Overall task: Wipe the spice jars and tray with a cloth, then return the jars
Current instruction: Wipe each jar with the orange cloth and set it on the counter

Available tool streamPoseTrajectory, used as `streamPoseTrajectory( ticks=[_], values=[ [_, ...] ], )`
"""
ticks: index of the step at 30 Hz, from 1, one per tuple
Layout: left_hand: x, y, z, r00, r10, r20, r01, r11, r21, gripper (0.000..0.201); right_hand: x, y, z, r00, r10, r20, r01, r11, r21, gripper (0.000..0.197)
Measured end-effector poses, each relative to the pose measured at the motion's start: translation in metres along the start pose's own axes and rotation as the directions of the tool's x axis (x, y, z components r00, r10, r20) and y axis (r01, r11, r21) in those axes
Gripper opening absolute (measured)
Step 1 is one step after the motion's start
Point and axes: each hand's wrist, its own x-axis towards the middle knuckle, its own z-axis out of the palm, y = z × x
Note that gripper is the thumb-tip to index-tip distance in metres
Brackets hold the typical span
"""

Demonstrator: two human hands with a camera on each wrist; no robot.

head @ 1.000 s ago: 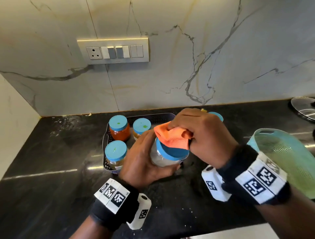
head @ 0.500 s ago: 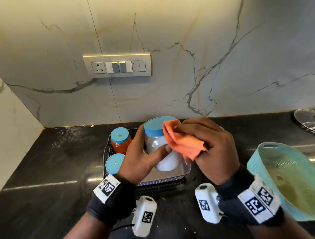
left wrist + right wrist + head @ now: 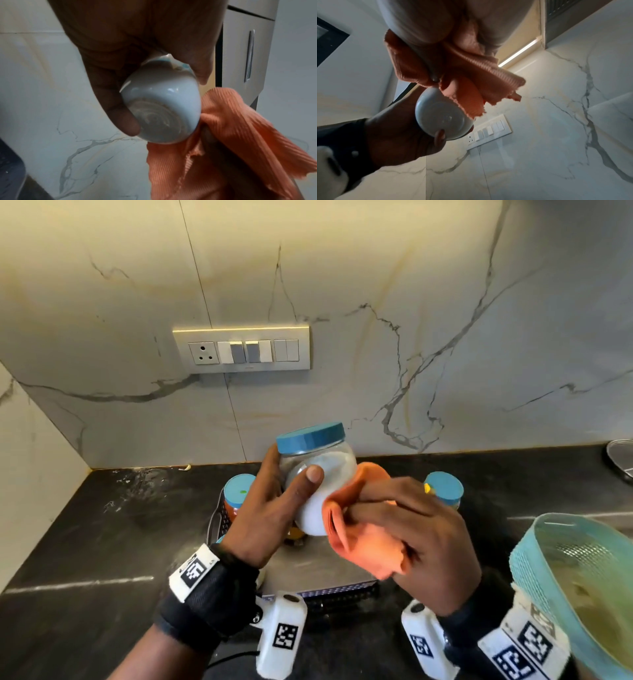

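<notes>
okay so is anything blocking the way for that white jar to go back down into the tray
Nothing visible does. The left hand holds the white jar above the tray, whose near floor shows bare; the orange cloth touches the jar's side.

Blue-lidded jar (image 3: 317, 474) of white powder tilted above tray (image 3: 337, 589); orange cloth (image 3: 363, 529) against its side.

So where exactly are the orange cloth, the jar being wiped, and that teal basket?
orange cloth (image 3: 368, 546): head view, on the bunched fold under the right hand's fingers.
jar being wiped (image 3: 325, 470): head view, on its clear side below the blue lid.
teal basket (image 3: 534, 570): head view, on its outer mesh wall.
</notes>
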Motion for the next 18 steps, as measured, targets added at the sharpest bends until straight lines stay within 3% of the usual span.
streamPoseTrajectory(
  ticks=[3,7,10,13,16,18],
  values=[
    [0.0,-0.002,-0.001,0.999,-0.01,0.044,0.009,1.0,0.018,0.074,-0.001,0.005,0.0,0.998,-0.032,0.062,0.034,0.999,-0.032,0.021],
    [0.002,-0.005,0.004,0.995,-0.006,0.095,0.0,0.998,0.059,0.056,0.032,0.012,-0.008,0.998,0.038,-0.053,-0.041,0.998,-0.054,0.025],
    [0.007,-0.003,0.006,1.0,-0.015,0.026,0.015,1.0,-0.002,0.051,0.037,0.008,-0.004,0.996,0.045,-0.08,-0.049,0.997,-0.054,0.028],
    [0.013,0.0,-0.003,0.998,-0.042,-0.041,0.039,0.996,-0.078,0.065,0.013,0.003,0.004,1.0,-0.006,0.027,0.006,1.0,-0.012,0.014],
    [0.014,0.003,-0.009,0.999,-0.031,0.022,0.031,0.999,-0.024,0.063,0.0,0.004,0.008,0.996,-0.014,0.091,0.014,1.0,0.001,0.021],
    [0.013,-0.001,-0.007,0.998,-0.024,0.066,0.024,1.0,-0.002,0.059,0.014,0.009,0.005,0.999,0.043,0.02,-0.043,0.999,-0.03,0.028]
  ],
)
